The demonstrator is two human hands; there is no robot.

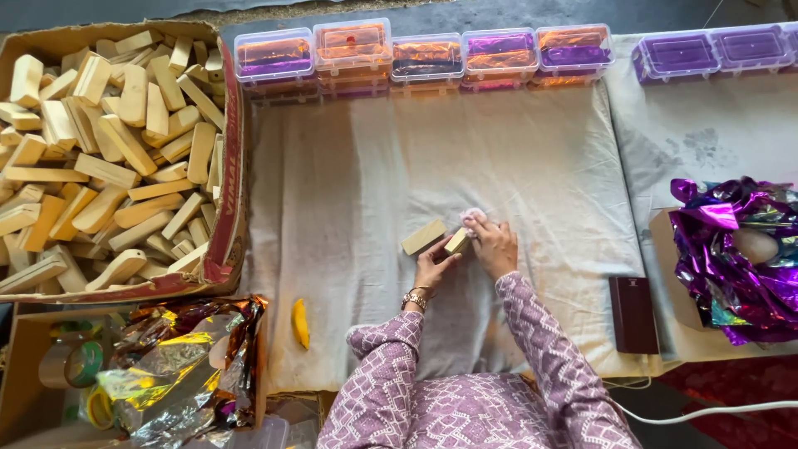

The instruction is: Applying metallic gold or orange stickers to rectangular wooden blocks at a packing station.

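Note:
On the pale cloth point(374, 166) my left hand point(434, 268) grips a small wooden block point(456, 241) near the middle of the work surface. My right hand point(495, 245) presses a pinkish wad of cloth point(473, 216) against that block's far end. A second wooden block point(424, 237) lies loose on the cloth just left of the held one, touching or nearly touching it.
A cardboard box point(229, 166) heaped with wooden blocks fills the left side. Clear plastic boxes point(424, 56) with orange and purple foil line the far edge. Purple foil point(731, 258) lies right, metallic foil point(179, 357) at lower left, a yellow cutter point(300, 323) and a dark case point(633, 314) nearby.

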